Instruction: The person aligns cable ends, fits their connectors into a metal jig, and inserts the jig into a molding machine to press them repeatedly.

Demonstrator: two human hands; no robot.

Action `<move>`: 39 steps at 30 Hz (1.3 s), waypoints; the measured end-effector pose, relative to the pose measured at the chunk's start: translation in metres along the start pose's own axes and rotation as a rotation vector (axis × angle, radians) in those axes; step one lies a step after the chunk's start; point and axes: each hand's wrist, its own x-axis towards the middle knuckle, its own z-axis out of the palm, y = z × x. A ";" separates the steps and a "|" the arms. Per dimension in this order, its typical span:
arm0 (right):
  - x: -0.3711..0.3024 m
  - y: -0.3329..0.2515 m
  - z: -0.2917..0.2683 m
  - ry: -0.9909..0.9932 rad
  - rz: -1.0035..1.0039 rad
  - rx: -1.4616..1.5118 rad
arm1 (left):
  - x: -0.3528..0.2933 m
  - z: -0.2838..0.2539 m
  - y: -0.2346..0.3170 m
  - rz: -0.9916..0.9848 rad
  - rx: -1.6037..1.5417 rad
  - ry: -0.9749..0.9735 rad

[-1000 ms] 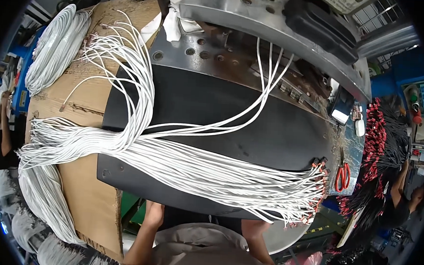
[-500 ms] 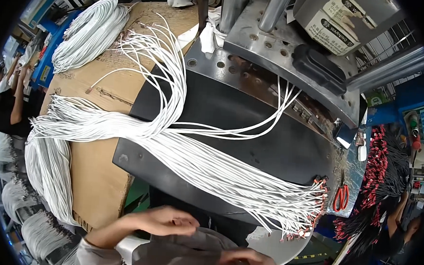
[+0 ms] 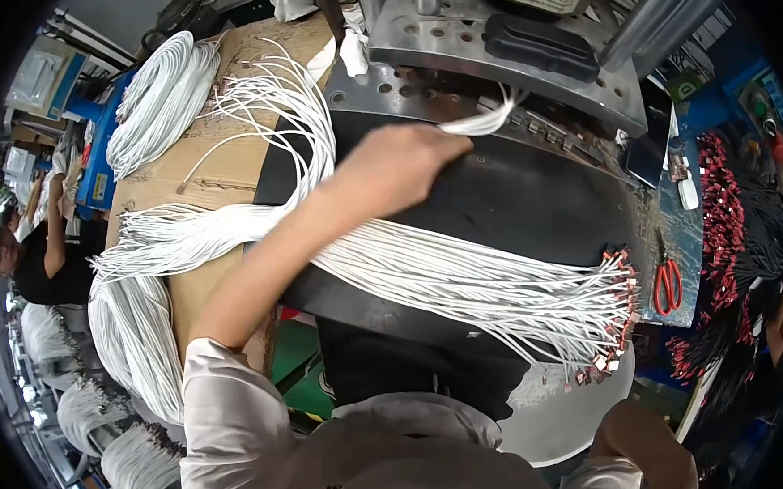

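Note:
My left hand [image 3: 402, 169] reaches across the black work surface [image 3: 556, 196], with its fingers closed around a few white cables [image 3: 484, 123]. Those cables run up into the metal press [image 3: 510, 59]. Under my left forearm lies a large bundle of white cables [image 3: 461, 280], its reddish-brown connector ends [image 3: 619, 303] fanned out on the right. A looser branch of white cables [image 3: 306, 105] curves up behind the forearm. Of my right arm, only a bent part [image 3: 645, 430] shows at the lower right; the hand itself is out of view.
Red-handled scissors [image 3: 668, 284] lie right of the connector ends. A coiled white cable bundle [image 3: 162, 105] rests on cardboard [image 3: 222, 162] at the far left. Black cables with red ends [image 3: 723, 247] hang at the right. Another person [image 3: 55, 251] works at the left.
My left hand has moved from near my body, forward and right, to the cables at the press and closed on them. My right hand has left the view. The whole view has shifted.

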 end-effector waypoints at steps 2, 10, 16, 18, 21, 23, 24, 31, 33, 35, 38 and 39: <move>0.000 0.001 0.004 0.035 0.019 -0.001 | 0.000 -0.018 -0.021 -0.117 0.067 -0.057; 0.001 0.007 0.002 0.018 0.061 -0.083 | -0.019 -0.033 0.041 -0.081 -0.293 -0.407; 0.008 0.010 0.007 -0.044 -0.023 -0.629 | -0.030 -0.029 0.040 -0.057 -0.258 -0.510; -0.020 0.023 0.017 0.394 -0.152 -0.592 | -0.034 -0.023 0.040 -0.037 -0.301 -0.429; -0.041 0.058 0.002 0.553 0.570 -0.758 | -0.036 -0.019 0.048 0.018 -0.368 -0.298; -0.043 0.103 -0.031 0.333 1.138 -0.812 | -0.037 -0.027 0.055 0.029 -0.237 -0.260; -0.057 0.128 -0.044 0.158 0.992 -0.810 | -0.033 -0.028 0.055 0.053 -0.176 -0.240; -0.038 0.133 -0.056 -0.102 1.708 -0.514 | -0.028 -0.028 0.035 -0.030 -0.235 0.362; -0.039 0.117 -0.079 -0.385 1.825 -0.519 | -0.030 -0.024 0.036 -0.058 -0.264 0.396; -0.044 0.123 -0.084 -0.539 1.861 -0.513 | -0.038 -0.016 0.041 -0.056 -0.337 0.147; -0.076 0.138 -0.081 -0.451 1.090 -0.631 | -0.036 -0.019 0.044 -0.097 -0.428 0.163; -0.069 0.135 -0.081 -0.447 1.095 -0.651 | -0.033 -0.023 0.044 -0.162 -0.470 0.292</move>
